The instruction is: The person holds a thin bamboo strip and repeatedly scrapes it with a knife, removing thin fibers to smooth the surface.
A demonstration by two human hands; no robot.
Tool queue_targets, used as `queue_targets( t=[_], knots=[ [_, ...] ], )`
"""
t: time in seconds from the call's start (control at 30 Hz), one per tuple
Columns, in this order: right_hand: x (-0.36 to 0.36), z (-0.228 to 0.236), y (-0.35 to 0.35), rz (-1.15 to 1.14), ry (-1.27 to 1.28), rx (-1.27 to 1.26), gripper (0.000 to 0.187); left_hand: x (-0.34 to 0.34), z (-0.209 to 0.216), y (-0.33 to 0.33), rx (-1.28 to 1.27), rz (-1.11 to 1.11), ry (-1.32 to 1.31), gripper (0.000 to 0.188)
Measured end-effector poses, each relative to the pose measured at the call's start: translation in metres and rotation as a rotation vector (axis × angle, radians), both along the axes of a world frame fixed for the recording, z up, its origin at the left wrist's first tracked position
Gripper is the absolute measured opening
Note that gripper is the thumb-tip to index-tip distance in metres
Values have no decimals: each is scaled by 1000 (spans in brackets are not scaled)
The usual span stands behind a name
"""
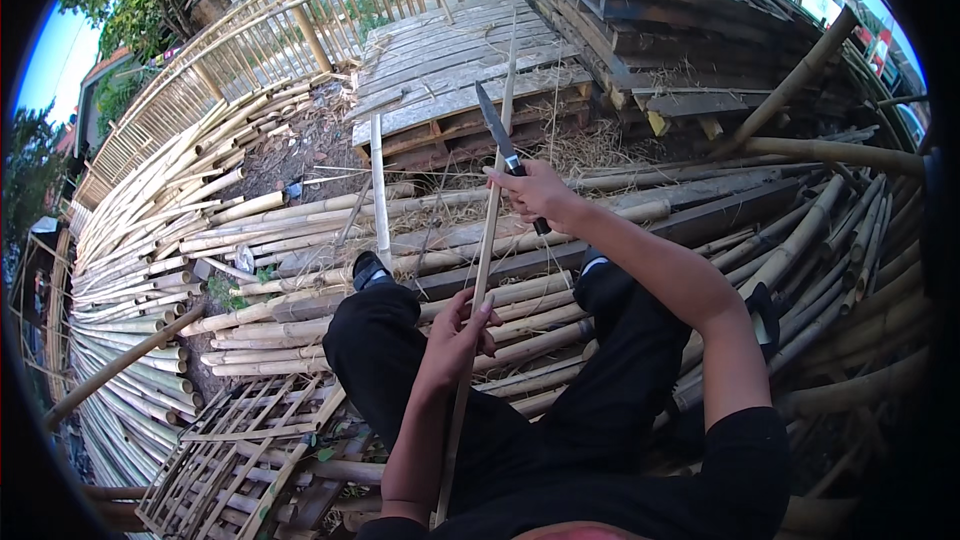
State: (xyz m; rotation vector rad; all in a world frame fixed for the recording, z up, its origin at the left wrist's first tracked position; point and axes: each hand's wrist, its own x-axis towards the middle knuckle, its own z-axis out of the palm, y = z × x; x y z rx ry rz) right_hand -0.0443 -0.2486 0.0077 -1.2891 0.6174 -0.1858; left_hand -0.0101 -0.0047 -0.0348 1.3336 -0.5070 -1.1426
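A long, thin bamboo strip (489, 230) runs from my lap up and away in front of me, its far end over the wooden pallet. My left hand (461, 338) is closed around its lower part, between my knees. Higher up, my right hand (540, 197) grips the black handle of a knife (494, 125). The blade points up and away, close beside the strip. A finger of the right hand touches or nearly touches the strip. Another pale bamboo strip (380, 185) leans against the pallet edge, left of the knife.
Bamboo poles (300, 230) lie under and around my feet, with more piled at the left. A wooden pallet (450, 65) lies ahead, beside a tall pallet stack (680, 40). A woven bamboo lattice (235, 460) sits at lower left. A bamboo fence (290, 20) stands behind.
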Motion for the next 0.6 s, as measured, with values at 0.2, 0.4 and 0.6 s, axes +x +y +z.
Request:
queue_targets(
  t=[0.2,0.4,0.6],
  knots=[
    [-3,9,-19,-61,-63,-9,25,-20,6,27,121,-32,51,27],
    [-2,-2,-39,-136,92,-775,42,-10,-23,2,-24,110,-101,27],
    [-14,-3,-17,145,221,-1398,42,16,-7,-42,79,243,-576,25]
  ],
)
